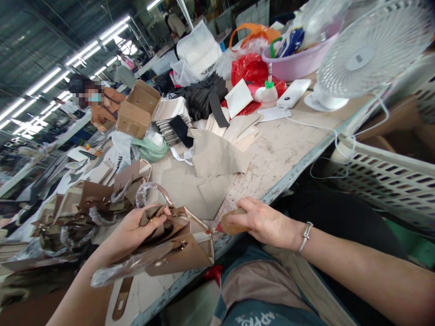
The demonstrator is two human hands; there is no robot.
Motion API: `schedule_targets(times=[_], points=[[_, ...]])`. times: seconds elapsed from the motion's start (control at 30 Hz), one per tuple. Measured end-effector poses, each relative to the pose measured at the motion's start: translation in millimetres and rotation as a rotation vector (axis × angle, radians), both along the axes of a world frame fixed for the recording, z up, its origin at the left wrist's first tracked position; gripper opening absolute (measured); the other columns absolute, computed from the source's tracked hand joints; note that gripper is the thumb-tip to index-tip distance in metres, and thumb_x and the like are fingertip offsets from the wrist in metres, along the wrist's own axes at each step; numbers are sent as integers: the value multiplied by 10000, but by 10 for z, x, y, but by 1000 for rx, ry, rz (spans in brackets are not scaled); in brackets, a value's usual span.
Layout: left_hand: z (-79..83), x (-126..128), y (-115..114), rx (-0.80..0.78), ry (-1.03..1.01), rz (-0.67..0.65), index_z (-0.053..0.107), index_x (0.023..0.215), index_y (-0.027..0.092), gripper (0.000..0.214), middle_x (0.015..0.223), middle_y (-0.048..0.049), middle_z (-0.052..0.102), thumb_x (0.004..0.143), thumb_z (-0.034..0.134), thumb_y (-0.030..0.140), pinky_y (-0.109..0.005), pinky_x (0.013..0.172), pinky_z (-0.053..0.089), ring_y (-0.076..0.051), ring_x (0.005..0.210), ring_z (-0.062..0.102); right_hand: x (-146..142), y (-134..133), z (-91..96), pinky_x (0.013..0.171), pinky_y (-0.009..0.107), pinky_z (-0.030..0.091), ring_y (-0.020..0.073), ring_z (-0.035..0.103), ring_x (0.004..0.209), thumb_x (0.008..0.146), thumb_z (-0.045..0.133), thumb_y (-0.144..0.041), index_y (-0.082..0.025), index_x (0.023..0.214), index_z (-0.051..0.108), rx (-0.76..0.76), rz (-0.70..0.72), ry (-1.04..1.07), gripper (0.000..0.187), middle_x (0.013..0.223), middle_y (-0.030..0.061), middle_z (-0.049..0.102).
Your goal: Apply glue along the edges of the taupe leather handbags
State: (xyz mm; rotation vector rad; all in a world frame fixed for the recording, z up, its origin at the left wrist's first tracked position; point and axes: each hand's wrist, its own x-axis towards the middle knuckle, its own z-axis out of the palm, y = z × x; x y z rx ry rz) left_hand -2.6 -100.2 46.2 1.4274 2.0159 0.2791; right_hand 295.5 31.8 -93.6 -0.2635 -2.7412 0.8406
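My left hand (131,233) is closed on a brown folded leather piece (176,246), gripping crumpled brown material and a clear plastic wrap at its top. The piece rests on the worn table (288,145) near its front edge. My right hand (261,222) is wrapped round a small amber glue bottle (231,224) with a red tip, which points at the right edge of the brown piece. A silver bracelet sits on my right wrist.
A heap of brown leather pieces in plastic (78,213) lies left. Grey cut sheets (214,158), stacked panels (170,117), a cardboard box (137,108), a white fan (370,50), a pink basin (299,61) and bags crowd the table. A white crate (390,176) stands right. A person (98,104) sits far left.
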Motion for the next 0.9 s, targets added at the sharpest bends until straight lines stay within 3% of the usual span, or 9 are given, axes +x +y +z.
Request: schedule_targets(times=[0.17,0.4,0.63,0.9], points=[[30,68,-131,8,122,-86,624,921,234,246,910,3,668,901,512,452,-286,860,418,-207,882,611,15,17,46,823,295,416,197,473,926,736,517,21,-220,1119,632,-44,32,-3,467,961,51,465],[26,118,-209,38,178,-61,635,910,224,314,915,-50,697,859,531,516,-324,845,445,-249,876,626,78,33,85,763,264,409,178,475,869,765,522,14,-261,1185,624,-103,67,-9,512,910,32,458],[5,131,-299,44,168,-60,626,962,235,274,966,-44,695,877,535,479,-312,853,441,-238,904,625,46,-4,49,827,302,418,200,472,919,748,517,17,-247,1250,585,-67,25,-1,572,975,57,458],[22,208,-357,68,188,-57,635,965,246,235,980,-34,704,872,554,446,-304,859,442,-238,921,631,47,-29,79,780,280,416,188,478,884,738,524,18,-266,1241,587,-114,40,1,581,948,43,459]])
